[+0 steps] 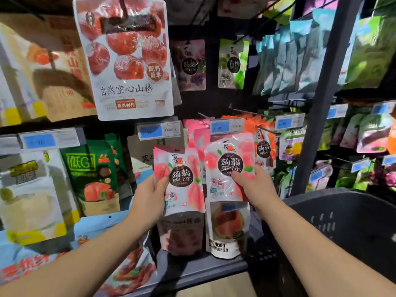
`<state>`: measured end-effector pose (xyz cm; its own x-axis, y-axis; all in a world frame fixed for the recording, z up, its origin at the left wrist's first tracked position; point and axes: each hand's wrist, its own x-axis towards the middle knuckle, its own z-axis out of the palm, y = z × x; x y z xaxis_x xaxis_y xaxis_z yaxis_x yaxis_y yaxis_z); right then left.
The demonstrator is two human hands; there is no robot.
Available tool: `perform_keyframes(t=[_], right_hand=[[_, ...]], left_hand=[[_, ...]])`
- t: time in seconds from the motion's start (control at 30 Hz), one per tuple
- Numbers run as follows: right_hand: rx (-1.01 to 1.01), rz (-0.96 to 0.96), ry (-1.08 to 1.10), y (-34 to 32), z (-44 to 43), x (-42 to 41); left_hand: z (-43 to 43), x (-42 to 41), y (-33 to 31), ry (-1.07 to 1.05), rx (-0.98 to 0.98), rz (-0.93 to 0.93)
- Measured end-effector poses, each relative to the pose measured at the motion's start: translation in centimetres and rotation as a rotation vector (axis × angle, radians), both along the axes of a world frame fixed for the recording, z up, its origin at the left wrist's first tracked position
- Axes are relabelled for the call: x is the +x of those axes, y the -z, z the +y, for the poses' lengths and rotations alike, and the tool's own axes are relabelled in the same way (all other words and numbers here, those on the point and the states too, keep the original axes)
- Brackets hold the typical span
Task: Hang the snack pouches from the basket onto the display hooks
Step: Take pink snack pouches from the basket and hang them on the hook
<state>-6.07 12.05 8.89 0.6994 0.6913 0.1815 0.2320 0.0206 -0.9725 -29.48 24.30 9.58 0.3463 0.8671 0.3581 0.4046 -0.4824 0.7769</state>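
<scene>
My left hand (150,194) grips a pink peach jelly pouch (182,181) by its left edge, held upright in front of the shelf. My right hand (255,185) pinches a second, matching peach pouch (229,166) at its lower right; its top reaches up under a blue price tag (227,126) at the tip of a display hook. More pink pouches (196,131) hang behind it on that hook. A dark plastic basket (347,221) sits at the lower right, its inside in shadow.
A large hawthorn pouch (128,61) hangs overhead at upper left. Green packs (94,174) hang on the left, a red guava pouch (228,228) below the hands. A grey upright post (317,116) divides off the right-hand shelves of green and blue bags.
</scene>
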Motion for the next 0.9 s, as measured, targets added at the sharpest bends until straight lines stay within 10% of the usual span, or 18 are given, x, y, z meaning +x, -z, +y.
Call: perform_keyframes(t=[0.9], right_hand=[[0.164,0.234,-0.024,1.1,3.2,0.2]], left_hand=[[2.3,0.6,0.8,0.004,-0.076,-0.124]])
